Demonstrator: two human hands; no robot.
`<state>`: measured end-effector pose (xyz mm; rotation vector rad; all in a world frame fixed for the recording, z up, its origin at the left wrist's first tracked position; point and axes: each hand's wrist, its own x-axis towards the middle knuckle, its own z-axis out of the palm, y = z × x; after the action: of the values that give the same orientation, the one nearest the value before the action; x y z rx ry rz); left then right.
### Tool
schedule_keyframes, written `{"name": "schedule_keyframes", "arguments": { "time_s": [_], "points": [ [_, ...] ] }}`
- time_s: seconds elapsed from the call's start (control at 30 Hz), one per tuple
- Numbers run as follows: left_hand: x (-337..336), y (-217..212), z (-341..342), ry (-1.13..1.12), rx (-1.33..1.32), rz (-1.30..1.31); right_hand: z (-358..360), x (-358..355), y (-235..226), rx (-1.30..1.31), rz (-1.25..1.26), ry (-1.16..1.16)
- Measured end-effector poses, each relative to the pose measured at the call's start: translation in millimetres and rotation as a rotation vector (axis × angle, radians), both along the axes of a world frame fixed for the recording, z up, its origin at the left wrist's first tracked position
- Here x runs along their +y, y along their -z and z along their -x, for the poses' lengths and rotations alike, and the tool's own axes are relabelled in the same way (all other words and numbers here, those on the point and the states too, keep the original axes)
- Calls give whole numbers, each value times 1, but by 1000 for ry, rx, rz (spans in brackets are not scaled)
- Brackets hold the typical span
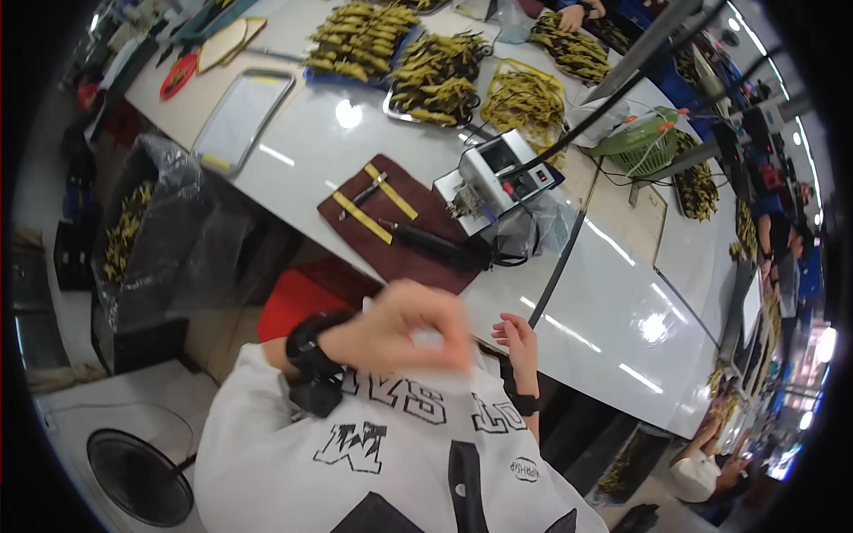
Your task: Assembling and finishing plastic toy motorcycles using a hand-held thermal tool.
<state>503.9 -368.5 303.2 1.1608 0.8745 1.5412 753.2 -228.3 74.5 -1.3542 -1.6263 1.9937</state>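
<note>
Some black block lettering (423, 405) on white top (409, 471), lower centre; left hand (404, 327) mid-frame, blurred, curled, can't tell if gripping; right hand (520, 345) fingers loosely open; black tool (440, 246) on maroon mat (400, 259), centre.

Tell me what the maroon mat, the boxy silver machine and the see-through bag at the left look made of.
Maroon mat: perhaps rubber or leather-like sheet, fairly matte; it lies flat and evenly coloured.
Silver machine: probably a metal casing with a satin finish, judging by its flat grey panels; painted plastic is possible.
Bag: most likely thin, glossy plastic film; it is translucent, wrinkled and catches light.
</note>
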Motion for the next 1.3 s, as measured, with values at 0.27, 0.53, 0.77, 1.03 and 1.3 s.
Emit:
{"name": "schedule_keyframes", "arguments": {
  "time_s": [0.27,0.53,0.77,1.03,1.3],
  "points": [
    [-135,137,37,-971,-681,388,64,-2,10,-38,-272,-180],
    [-125,170,99,-773,-573,722,175,-4,-11,42,-952,-366],
    [-90,208,221,-348,-710,837,238,-33,10,-141,-666,-38],
    [-62,326,352,-266,-581,573,269,-84,45,-267,-408,479],
    [-96,308,345,-298,52,314,286,-81,52,-471,-590,203]
  ]
}}
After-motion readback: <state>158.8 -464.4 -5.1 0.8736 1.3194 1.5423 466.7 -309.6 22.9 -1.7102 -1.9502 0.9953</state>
